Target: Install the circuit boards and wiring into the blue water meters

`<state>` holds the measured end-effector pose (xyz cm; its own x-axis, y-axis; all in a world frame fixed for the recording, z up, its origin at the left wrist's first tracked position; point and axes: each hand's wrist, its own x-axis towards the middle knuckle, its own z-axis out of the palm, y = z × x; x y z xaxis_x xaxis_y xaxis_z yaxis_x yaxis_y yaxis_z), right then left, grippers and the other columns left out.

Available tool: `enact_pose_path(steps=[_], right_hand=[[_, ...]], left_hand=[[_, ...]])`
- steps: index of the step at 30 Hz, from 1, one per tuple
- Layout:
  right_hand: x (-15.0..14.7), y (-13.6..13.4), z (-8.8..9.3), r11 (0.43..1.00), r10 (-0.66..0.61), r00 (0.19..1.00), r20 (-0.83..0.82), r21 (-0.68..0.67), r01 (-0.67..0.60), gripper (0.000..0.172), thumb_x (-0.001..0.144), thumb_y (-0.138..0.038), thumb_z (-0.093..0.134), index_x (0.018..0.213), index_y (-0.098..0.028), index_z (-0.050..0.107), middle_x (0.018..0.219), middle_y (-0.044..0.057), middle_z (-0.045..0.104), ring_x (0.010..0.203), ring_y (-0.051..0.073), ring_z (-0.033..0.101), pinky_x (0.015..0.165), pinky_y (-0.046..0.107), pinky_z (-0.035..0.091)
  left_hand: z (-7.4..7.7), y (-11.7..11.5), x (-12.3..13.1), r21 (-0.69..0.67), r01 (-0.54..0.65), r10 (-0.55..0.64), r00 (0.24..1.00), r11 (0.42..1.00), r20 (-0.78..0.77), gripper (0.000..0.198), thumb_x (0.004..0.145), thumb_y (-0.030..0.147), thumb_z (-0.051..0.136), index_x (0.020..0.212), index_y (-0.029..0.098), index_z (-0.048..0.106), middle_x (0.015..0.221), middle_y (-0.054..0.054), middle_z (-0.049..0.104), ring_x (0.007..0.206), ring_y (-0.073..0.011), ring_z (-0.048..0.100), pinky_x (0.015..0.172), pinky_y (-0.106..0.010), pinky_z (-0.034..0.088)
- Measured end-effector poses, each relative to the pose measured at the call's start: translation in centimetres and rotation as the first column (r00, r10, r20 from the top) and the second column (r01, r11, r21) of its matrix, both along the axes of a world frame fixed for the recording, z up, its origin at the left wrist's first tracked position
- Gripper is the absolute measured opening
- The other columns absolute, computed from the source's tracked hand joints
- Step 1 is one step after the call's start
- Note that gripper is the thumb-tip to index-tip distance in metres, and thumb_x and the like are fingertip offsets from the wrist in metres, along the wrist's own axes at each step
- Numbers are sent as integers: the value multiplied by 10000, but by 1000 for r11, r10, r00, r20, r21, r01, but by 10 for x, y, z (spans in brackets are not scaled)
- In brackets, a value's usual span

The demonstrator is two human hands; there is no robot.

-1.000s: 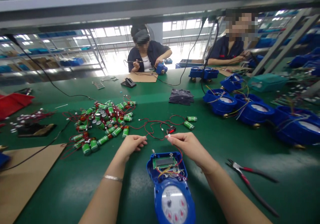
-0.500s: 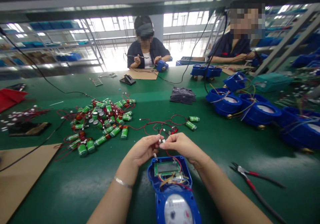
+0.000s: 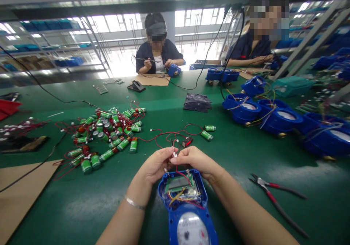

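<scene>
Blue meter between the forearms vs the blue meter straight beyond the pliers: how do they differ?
The near meter shows a grey display; none can be made out on the far meter. The far meter shows a brass fitting; the near meter shows none. The near meter's dial is seen more from above, the far meter's at a flatter slant. Both share blue housings and pale dials.

One head-worn view, forward and downward from near above both hands (image 3: 155,166), out across the green table (image 3: 90,205).
</scene>
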<state>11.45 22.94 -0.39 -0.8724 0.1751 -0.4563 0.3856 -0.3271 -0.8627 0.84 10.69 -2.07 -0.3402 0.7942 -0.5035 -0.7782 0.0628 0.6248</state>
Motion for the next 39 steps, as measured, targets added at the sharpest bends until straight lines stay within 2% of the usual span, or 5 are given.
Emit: enact_pose_path(steps=[15,20,29,35,39], right_hand=[[1,-2,1,998,-62,998,-18,-24,62,466,450,-432,924,490,-156,551,429,-62,472,430,47,314,457,240,157],[2,-1,2,998,-47,999,-28,-52,45,494,458,-440,913,468,-163,504,418,-83,419,418,34,267,460,247,130],[1,-3,4,982,-63,998,-6,-180,60,517,422,-386,926,473,-177,455,420,-83,432,406,37,288,469,253,125],[0,-3,-1,988,-81,997,-8,-133,79,537,439,-441,918,488,-179,452,446,-75,442,432,44,295,486,258,133],[4,1,-2,999,-31,997,-72,6,31,494,549,-549,860,583,-144,580,502,-68,456,479,57,292,512,260,162]], left_hand=[[6,1,7,48,29,-29,1000,998,-5,347,531,310,922,724,116,708,586,10,641,536,-86,553,534,-211,443],[7,0,5,61,82,-77,994,995,-77,389,551,398,912,744,115,728,650,-22,680,605,-113,587,602,-231,459],[7,-1,4,74,125,-105,969,989,-222,402,586,466,885,656,119,696,573,7,611,532,-77,481,521,-204,341],[1,1,4,65,121,-100,960,991,-262,419,592,495,873,673,127,690,611,2,615,565,-88,494,554,-214,362],[-4,3,3,51,83,-63,948,995,-313,433,619,532,844,734,136,711,641,18,602,603,-80,494,606,-205,388]])
